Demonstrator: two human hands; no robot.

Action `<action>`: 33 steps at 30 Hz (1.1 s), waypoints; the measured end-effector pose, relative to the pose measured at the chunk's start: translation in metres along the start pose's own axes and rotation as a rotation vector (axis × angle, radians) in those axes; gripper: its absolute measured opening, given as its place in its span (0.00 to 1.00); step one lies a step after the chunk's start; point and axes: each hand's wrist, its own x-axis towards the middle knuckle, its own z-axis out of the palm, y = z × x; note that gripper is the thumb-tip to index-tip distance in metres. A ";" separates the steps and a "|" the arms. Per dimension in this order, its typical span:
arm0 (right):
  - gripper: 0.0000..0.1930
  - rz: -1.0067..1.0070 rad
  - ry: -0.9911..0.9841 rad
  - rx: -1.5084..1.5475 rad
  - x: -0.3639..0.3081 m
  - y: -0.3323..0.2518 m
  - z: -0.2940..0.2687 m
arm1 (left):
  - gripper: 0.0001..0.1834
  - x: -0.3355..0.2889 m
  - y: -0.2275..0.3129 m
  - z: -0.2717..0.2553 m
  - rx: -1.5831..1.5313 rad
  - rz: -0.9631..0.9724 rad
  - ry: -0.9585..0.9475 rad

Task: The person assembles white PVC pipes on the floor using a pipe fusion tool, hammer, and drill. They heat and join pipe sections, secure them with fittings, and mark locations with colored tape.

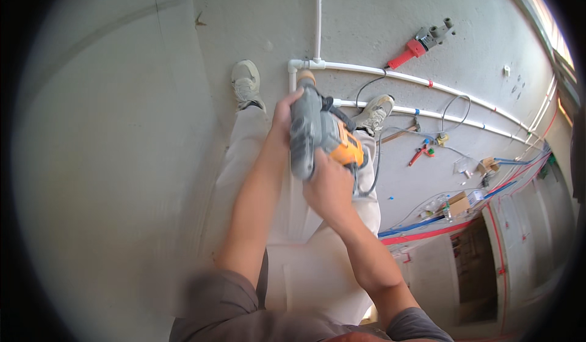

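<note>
I hold a grey and orange rotary hammer drill (305, 131) in front of my legs, its chuck end pointing away from me. My left hand (284, 115) is wrapped around the left side of its front body. Behind it, my right hand (329, 180) is closed on the rear handle. The drill's front end is close to a corner joint in the white pipe (297, 66) on the floor, and I cannot tell whether they touch. A cable runs from the drill's back by my right leg. Any bit in the chuck is hidden or too small to make out.
Two white pipe runs (378, 71) curve off to the right. Beyond them lies a red-handled pipe welding tool (415, 49) with a cord. Near my right shoe (376, 113) are a hammer (400, 133), a red cutter (419, 154) and loose cables. Farther right sits a cardboard box (459, 204).
</note>
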 end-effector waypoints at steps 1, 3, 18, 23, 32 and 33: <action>0.11 0.010 -0.020 0.014 -0.022 -0.002 -0.005 | 0.18 -0.023 -0.007 0.005 -0.001 0.004 0.013; 0.12 -0.056 0.059 0.092 -0.061 0.001 -0.021 | 0.18 -0.062 -0.021 0.018 0.033 0.030 0.080; 0.19 0.219 0.672 0.443 -0.160 0.327 -0.086 | 0.23 -0.157 -0.053 0.047 1.290 0.212 0.507; 0.13 0.517 0.944 1.039 -0.161 0.508 -0.058 | 0.21 -0.175 -0.063 0.091 1.500 0.234 0.664; 0.09 0.893 1.397 1.615 -0.136 0.774 0.001 | 0.22 -0.146 -0.127 0.118 1.733 0.287 0.507; 0.09 0.882 1.348 1.630 -0.141 0.795 0.011 | 0.23 -0.139 -0.130 0.110 1.752 0.270 0.534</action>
